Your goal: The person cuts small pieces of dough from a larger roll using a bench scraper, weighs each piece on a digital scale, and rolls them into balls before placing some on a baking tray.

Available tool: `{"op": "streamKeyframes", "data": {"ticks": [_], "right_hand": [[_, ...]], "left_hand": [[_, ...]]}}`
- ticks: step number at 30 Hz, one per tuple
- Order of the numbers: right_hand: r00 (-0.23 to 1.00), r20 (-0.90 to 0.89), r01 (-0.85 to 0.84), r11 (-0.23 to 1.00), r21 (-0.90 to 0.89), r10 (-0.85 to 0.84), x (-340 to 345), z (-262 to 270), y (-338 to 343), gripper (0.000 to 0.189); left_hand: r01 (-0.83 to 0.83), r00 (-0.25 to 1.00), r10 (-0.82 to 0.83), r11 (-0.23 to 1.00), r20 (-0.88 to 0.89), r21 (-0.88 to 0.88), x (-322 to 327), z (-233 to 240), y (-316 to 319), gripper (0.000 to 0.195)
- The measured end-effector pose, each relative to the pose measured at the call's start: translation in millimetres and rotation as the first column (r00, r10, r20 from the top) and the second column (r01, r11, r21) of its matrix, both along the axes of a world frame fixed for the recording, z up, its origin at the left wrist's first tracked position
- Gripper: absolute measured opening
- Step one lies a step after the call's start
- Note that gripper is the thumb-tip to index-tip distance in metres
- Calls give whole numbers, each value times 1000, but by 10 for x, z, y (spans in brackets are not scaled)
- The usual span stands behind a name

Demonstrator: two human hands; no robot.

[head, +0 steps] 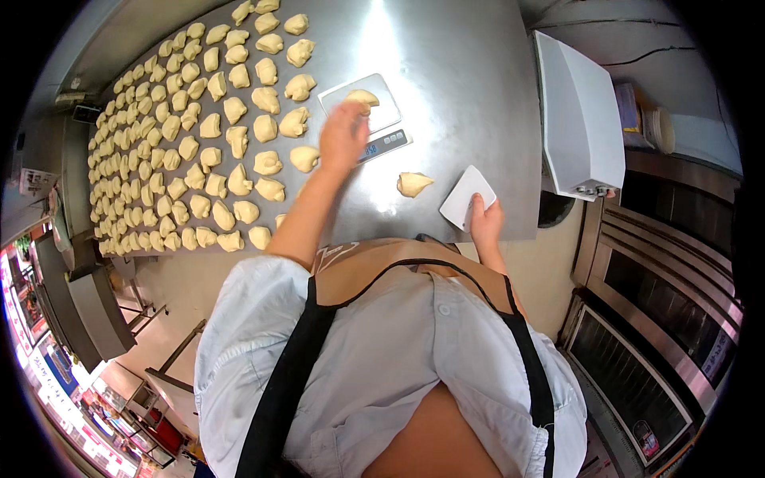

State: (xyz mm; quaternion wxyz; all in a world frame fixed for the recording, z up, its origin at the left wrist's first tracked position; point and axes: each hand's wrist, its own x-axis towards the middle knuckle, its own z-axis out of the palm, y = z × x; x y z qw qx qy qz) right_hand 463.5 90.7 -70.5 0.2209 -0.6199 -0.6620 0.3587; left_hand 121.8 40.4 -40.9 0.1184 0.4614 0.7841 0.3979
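My left hand (345,136) is over the digital kitchen scale (387,113), its fingertips at a dough piece (363,97) on the weighing plate; whether they grip it is hard to tell. The scale's lit display is partly behind the hand. My right hand (485,218) holds a white dough scraper (468,198) near the table's front edge, thumb on its face. A single dough piece (413,184) lies on the metal table between the scale and the scraper. Rows of many dough pieces (238,143) cover the table's left side, some partly hidden behind my left forearm.
The steel worktable (478,107) reaches to my apron (358,269). At its right edge stands a pale box-shaped appliance (580,113) with knobs. Beyond are a white tub (662,130) and a metal cabinet with dark glass doors (633,358). Shelving stands far below left.
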Motion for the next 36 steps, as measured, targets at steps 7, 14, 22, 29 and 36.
{"op": "streamKeyframes", "data": {"ticks": [7,14,22,29,36], "right_hand": [[997,-11,-76,996,-45,75,-183,324,-216,33],[990,28,-141,990,-7,141,-190,405,-226,31],[924,-33,-381,905,-191,382,-655,754,-289,28],[642,273,-639,697,-326,716,-1111,628,-585,20],[523,405,-680,654,-332,750,-1306,565,-619,18]], "left_hand": [[81,984,-113,973,-139,-218,-433,210,528,49],[-78,990,99,977,104,-197,-429,-73,467,32],[305,949,-278,929,148,-210,587,17,-646,41],[288,958,-278,928,77,-235,846,-260,-1010,40],[223,975,-213,926,67,-306,938,-226,-1053,41]]}}
